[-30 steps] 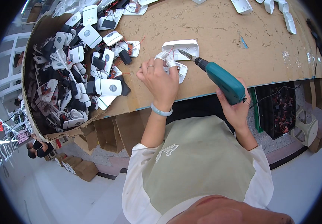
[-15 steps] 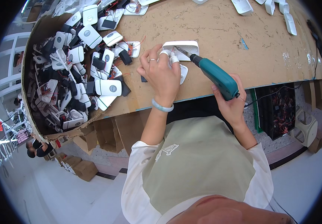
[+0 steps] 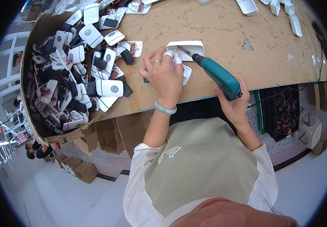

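Observation:
My right hand (image 3: 233,97) is wrapped round the teal handle of a corded soldering gun (image 3: 220,77). Its metal tip reaches into a shallow white plastic housing (image 3: 196,46) with small holes, close to a thin red wire. White wraps cover two fingertips of my left hand (image 3: 163,73), which bends over the housing's left end. Those fingers press together there, and what lies under them is partly hidden. Just below the housing, a second white plastic part (image 3: 186,73) is partly covered by my left hand.
A large cardboard box (image 3: 38,38) on the left is heaped with white device shells, black blocks and wires. More white shells (image 3: 247,6) lie along the far edge of the brown tabletop (image 3: 216,26). Below on the right are a black crate (image 3: 281,113) and a stool (image 3: 309,130).
The white housing and the soldering gun's tip have shifted very slightly to the right. Both hands keep nearly the same pose.

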### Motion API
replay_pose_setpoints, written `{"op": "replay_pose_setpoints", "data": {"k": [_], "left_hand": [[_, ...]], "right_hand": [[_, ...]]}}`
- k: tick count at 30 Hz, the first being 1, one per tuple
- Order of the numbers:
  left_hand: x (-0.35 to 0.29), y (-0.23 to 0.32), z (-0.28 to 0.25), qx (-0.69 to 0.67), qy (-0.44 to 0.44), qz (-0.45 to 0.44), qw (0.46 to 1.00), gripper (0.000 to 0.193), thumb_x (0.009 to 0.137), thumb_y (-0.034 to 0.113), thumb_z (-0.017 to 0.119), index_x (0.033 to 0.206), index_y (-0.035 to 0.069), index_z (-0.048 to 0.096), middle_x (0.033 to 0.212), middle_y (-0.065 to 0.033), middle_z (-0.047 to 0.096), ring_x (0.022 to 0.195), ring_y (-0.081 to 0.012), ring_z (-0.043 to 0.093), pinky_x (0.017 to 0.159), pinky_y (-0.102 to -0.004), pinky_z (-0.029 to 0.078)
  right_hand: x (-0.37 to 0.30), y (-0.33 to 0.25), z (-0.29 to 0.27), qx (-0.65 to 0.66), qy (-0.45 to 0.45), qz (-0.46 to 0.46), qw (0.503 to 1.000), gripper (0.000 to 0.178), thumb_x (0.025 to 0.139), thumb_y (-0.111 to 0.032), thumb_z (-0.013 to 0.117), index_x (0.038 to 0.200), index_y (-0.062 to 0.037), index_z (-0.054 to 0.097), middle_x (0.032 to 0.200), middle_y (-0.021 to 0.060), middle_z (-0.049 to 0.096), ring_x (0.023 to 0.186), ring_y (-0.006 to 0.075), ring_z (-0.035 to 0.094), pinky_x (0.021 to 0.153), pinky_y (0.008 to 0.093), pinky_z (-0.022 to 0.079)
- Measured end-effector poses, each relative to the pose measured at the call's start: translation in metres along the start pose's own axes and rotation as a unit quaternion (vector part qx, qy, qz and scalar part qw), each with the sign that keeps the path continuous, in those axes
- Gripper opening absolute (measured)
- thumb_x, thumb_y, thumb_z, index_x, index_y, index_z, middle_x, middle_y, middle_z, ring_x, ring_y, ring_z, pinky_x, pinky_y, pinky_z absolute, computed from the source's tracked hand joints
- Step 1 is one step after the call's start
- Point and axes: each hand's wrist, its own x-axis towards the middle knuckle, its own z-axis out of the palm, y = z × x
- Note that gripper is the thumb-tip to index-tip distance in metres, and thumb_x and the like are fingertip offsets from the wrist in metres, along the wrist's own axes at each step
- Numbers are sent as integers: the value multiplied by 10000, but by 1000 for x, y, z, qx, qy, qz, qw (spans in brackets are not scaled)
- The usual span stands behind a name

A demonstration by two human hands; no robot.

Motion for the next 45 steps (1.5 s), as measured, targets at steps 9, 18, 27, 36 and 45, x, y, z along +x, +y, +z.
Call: {"op": "replay_pose_setpoints", "data": {"k": [9, 18, 27, 36, 45], "left_hand": [[0, 0, 0, 3, -4, -4, 1000, 155, 739, 130, 723, 863, 38, 710, 1238, -55, 691, 1184, -302, 522, 933, -465, 300], [0, 0, 0, 5, 0, -5, 1000, 158, 743, 131, 726, 871, 39, 717, 1221, -55, 700, 1177, -299, 528, 925, -464, 295], [0, 0, 0, 11, 2, -4, 1000, 176, 742, 136, 730, 892, 43, 729, 1212, -44, 707, 1173, -291, 530, 923, -460, 294], [0, 0, -1, 12, -1, -4, 1000, 186, 737, 138, 731, 897, 44, 732, 1199, -37, 709, 1165, -284, 533, 927, -457, 292], [1, 0, -1, 10, -3, -5, 1000, 179, 740, 129, 722, 891, 33, 724, 1192, -48, 711, 1164, -282, 539, 921, -460, 291]], "right_hand": [[1, 0, -3, -12, -19, -26, 999, 229, 858, -41, 769, 1015, 24, 615, 985, 152, 595, 854, 293, 617, 770, 336, 509], [2, -3, -2, -19, -15, -30, 999, 228, 835, 2, 757, 1004, 18, 605, 983, 159, 594, 861, 317, 626, 770, 344, 510], [2, -6, -3, -29, -15, -43, 999, 264, 827, -9, 773, 1042, 22, 621, 1024, 164, 610, 908, 321, 640, 802, 347, 518], [-5, -10, -8, 19, 6, 21, 1000, 232, 855, -46, 782, 1025, 27, 643, 1028, 145, 616, 901, 263, 633, 800, 321, 511], [-19, -8, -19, 51, 14, 68, 996, 199, 859, -48, 780, 1011, 18, 670, 1033, 122, 626, 900, 232, 626, 801, 306, 502]]}}
